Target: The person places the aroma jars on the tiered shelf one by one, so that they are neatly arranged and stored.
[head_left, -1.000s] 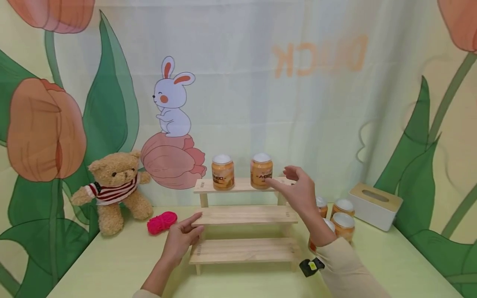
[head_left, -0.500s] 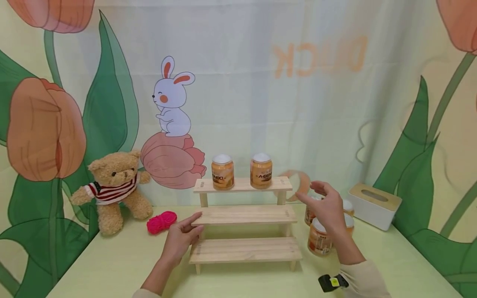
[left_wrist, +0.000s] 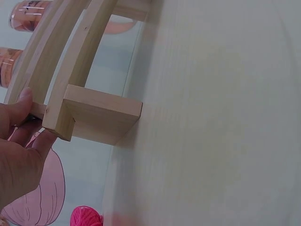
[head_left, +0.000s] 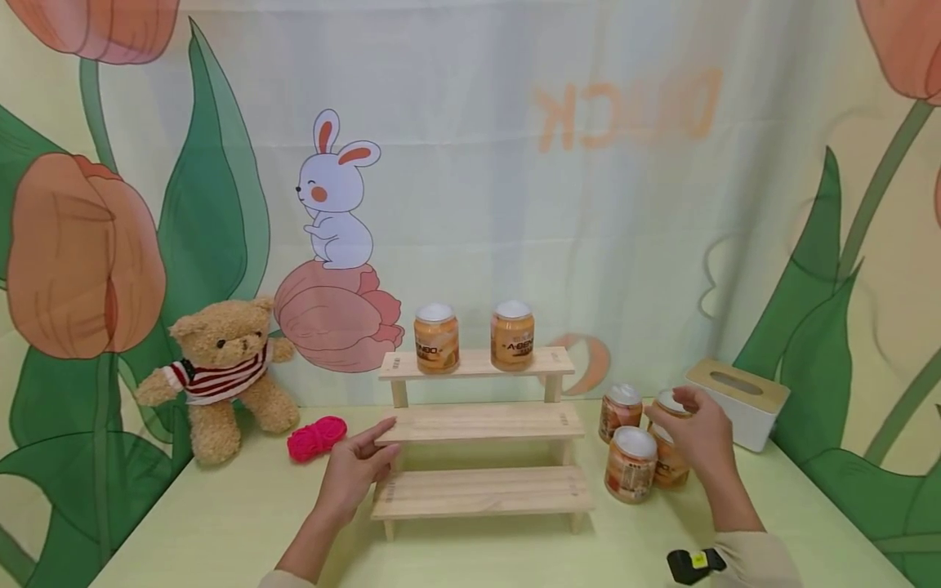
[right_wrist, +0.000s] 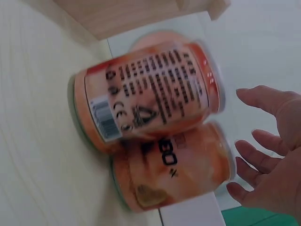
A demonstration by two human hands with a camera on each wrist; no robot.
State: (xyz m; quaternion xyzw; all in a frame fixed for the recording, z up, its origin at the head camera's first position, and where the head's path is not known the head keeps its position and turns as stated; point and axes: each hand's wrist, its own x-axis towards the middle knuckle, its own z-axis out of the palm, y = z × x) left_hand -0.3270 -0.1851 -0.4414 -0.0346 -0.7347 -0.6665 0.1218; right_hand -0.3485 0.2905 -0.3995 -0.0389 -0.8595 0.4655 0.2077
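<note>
A three-tier wooden shelf (head_left: 481, 494) stands in the middle of the table. My left hand (head_left: 347, 478) grips the left end of its middle tier, thumb over the plank (left_wrist: 59, 101) and fingers at its edge. Two jars with white lids and orange labels, a left one (head_left: 437, 347) and a right one (head_left: 513, 347), stand on the top tier. Several like them are grouped right of the shelf, among them a front jar (head_left: 631, 469). Over this group is my right hand (head_left: 702, 433), fingers spread and holding nothing; in the right wrist view its fingertips are beside the lids.
Behind the right-hand jars sits a white tissue box (head_left: 742, 408) with a wooden top. To the left are a pink yarn skein (head_left: 317, 438) and a teddy bear (head_left: 228, 376) in a striped shirt. A printed curtain (head_left: 470, 204) hangs behind the table.
My right hand has moved from beside the right jar on the top tier, down and right to the grouped jars. My left hand keeps its grip on the shelf.
</note>
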